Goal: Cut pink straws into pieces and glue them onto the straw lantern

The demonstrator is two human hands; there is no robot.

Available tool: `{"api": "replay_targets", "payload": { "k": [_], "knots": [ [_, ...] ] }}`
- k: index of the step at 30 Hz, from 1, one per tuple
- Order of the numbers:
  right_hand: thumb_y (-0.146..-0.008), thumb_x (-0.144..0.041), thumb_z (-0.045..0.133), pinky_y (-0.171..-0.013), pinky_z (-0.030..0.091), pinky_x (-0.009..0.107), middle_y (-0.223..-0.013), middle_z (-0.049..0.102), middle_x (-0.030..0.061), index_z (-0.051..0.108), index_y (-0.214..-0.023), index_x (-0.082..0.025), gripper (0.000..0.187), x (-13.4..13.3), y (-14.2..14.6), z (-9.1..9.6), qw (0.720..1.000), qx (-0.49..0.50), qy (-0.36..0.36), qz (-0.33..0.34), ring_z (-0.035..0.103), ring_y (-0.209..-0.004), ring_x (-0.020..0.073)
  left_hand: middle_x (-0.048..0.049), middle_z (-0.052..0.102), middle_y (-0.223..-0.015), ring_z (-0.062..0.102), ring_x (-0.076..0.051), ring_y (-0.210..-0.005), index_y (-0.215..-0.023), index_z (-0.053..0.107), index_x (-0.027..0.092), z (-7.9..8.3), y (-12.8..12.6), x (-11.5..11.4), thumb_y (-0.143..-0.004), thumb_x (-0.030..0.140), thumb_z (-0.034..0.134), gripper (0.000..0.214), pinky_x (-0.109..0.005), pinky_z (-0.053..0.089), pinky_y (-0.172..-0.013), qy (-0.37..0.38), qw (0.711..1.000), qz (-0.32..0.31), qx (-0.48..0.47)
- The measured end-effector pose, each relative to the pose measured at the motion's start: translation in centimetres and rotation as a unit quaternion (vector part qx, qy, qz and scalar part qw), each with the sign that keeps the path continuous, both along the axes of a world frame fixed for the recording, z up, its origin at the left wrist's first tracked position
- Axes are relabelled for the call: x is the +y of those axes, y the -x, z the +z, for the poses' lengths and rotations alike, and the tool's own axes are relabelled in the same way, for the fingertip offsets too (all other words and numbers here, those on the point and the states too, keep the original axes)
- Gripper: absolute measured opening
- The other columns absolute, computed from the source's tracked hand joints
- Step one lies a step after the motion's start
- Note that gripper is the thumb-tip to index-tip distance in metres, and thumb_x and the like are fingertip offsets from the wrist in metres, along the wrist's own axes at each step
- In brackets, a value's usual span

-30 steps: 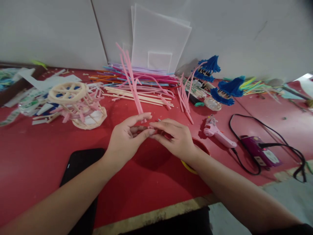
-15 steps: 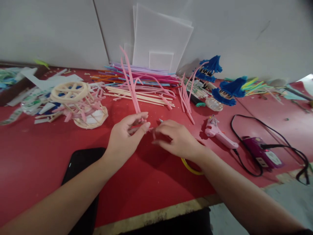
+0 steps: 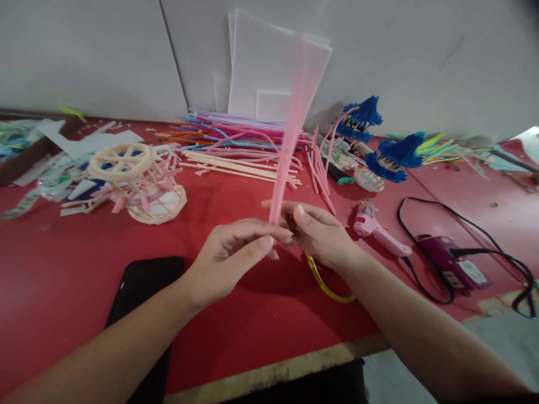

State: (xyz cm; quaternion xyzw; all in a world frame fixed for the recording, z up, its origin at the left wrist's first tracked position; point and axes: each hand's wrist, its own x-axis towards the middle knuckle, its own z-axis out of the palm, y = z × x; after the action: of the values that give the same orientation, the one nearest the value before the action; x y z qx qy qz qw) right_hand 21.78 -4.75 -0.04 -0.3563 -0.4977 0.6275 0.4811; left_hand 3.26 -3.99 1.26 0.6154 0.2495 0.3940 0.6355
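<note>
Long pink pipe cleaners [image 3: 286, 151] stand nearly upright between my hands, blurred by motion. My left hand [image 3: 240, 252] is closed at their lower ends, thumb below the fingers. My right hand [image 3: 322, 233] is right beside it. One right finger stretches behind the stems, and the thumb points up, apart from the fingers. Under the right wrist a curved yellow handle [image 3: 330, 289] shows; the rest of that tool is hidden by the hand.
Behind lie a heap of coloured pipe cleaners [image 3: 236, 132] and pale sticks [image 3: 236, 168]. A wheel-shaped stick model [image 3: 122, 163] stands at left, a black phone [image 3: 143, 286] nearer. At right are a pink glue gun [image 3: 381, 233], a purple power strip [image 3: 455, 264] and blue-roofed models [image 3: 400, 157].
The pink pipe cleaners have swung right and stand closer together. My left hand has moved right and slightly down to meet the right hand, whose thumb has turned upward.
</note>
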Motion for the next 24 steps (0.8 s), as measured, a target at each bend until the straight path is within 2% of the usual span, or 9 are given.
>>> {"api": "replay_targets", "payload": {
  "k": [2, 4, 7, 10, 12, 14, 16, 20, 24],
  "knots": [
    [-0.085, -0.048, 0.063, -0.043, 0.04, 0.019, -0.059, 0.051, -0.0053, 0.069, -0.107, -0.02, 0.036, -0.1, 0.0, 0.1, 0.996, 0.068, 0.031, 0.057, 0.047, -0.048, 0.0069, -0.0033, 0.076, -0.089, 0.065, -0.011, -0.068, -0.096, 0.077, 0.024, 0.0, 0.0, 0.0, -0.09, 0.028, 0.059, 0.019, -0.023, 0.054, -0.074, 0.059, 0.995, -0.071, -0.028],
    [-0.084, -0.044, 0.066, -0.039, 0.039, 0.017, -0.056, 0.051, -0.0067, 0.07, -0.102, -0.021, 0.029, -0.3, 0.0, 0.2, 0.989, 0.101, 0.042, 0.094, 0.047, -0.042, 0.0056, -0.0044, 0.076, -0.085, 0.067, -0.013, -0.071, -0.094, 0.078, 0.023, -0.1, -0.1, 0.1, -0.09, 0.03, 0.058, 0.021, -0.024, 0.055, -0.074, 0.106, 0.987, -0.112, -0.051],
    [-0.083, -0.043, 0.067, -0.039, 0.041, 0.018, -0.055, 0.058, -0.0054, 0.07, -0.09, -0.02, 0.024, -0.4, -0.1, 0.3, 0.993, 0.069, 0.035, 0.091, 0.05, -0.041, 0.0063, -0.005, 0.075, -0.078, 0.07, -0.015, -0.076, -0.089, 0.078, 0.019, -0.1, -0.4, 0.0, -0.088, 0.032, 0.062, 0.02, -0.027, 0.056, -0.078, 0.154, 0.977, -0.133, -0.064],
    [-0.08, -0.043, 0.07, -0.046, 0.045, 0.021, -0.057, 0.063, -0.0025, 0.069, -0.08, -0.018, 0.025, -0.2, -0.2, 0.2, 0.999, -0.042, -0.012, -0.008, 0.055, -0.048, 0.0083, -0.0057, 0.076, -0.081, 0.072, -0.015, -0.076, -0.08, 0.074, 0.015, -0.3, -0.8, 0.0, -0.083, 0.035, 0.068, 0.021, -0.027, 0.056, -0.082, 0.194, 0.973, -0.107, -0.059],
    [-0.078, -0.042, 0.072, -0.051, 0.045, 0.021, -0.059, 0.063, -0.0019, 0.069, -0.073, -0.017, 0.026, 0.1, -0.2, 0.0, 0.988, -0.115, -0.051, -0.091, 0.055, -0.053, 0.0083, -0.0051, 0.076, -0.082, 0.073, -0.016, -0.076, -0.076, 0.067, 0.015, -0.5, -1.0, 0.1, -0.08, 0.036, 0.071, 0.022, -0.029, 0.055, -0.083, 0.224, 0.97, -0.074, -0.065],
    [-0.076, -0.043, 0.073, -0.051, 0.042, 0.021, -0.058, 0.06, -0.0025, 0.068, -0.067, -0.016, 0.029, 0.3, -0.2, -0.2, 0.976, -0.158, -0.07, -0.133, 0.052, -0.054, 0.0078, -0.0037, 0.076, -0.079, 0.073, -0.017, -0.074, -0.076, 0.058, 0.017, -0.7, -1.2, 0.2, -0.077, 0.038, 0.073, 0.025, -0.033, 0.056, -0.083, 0.249, 0.966, -0.044, -0.06],
    [-0.075, -0.046, 0.073, -0.05, 0.04, 0.022, -0.055, 0.056, -0.0034, 0.067, -0.064, -0.016, 0.032, 0.3, -0.1, -0.4, 0.978, -0.159, -0.065, -0.119, 0.05, -0.052, 0.0078, -0.0024, 0.074, -0.074, 0.073, -0.017, -0.073, -0.078, 0.054, 0.019, -0.9, -1.3, 0.4, -0.076, 0.038, 0.074, 0.028, -0.034, 0.055, -0.081, 0.245, 0.969, -0.014, -0.024],
    [-0.075, -0.05, 0.071, -0.054, 0.045, 0.024, -0.062, 0.058, -0.0022, 0.067, -0.066, -0.017, 0.035, 0.2, 0.2, -0.5, 0.986, -0.148, -0.057, -0.061, 0.055, -0.056, 0.0096, 0.0, 0.071, -0.07, 0.071, -0.017, -0.074, -0.085, 0.055, 0.018, -0.9, -1.0, 0.7, -0.072, 0.031, 0.077, 0.029, -0.028, 0.053, -0.071, 0.155, 0.983, 0.05, 0.082],
    [-0.077, -0.05, 0.07, -0.057, 0.047, 0.024, -0.066, 0.06, -0.0003, 0.067, -0.064, -0.017, 0.036, 0.0, 0.3, -0.6, 0.974, -0.209, -0.064, -0.06, 0.057, -0.059, 0.0102, -0.0025, 0.074, -0.077, 0.07, -0.017, -0.071, -0.095, 0.06, 0.017, -0.6, -0.6, 1.0, -0.068, 0.03, 0.079, 0.036, -0.027, 0.052, -0.068, 0.126, 0.979, 0.052, 0.153]
  ]
}}
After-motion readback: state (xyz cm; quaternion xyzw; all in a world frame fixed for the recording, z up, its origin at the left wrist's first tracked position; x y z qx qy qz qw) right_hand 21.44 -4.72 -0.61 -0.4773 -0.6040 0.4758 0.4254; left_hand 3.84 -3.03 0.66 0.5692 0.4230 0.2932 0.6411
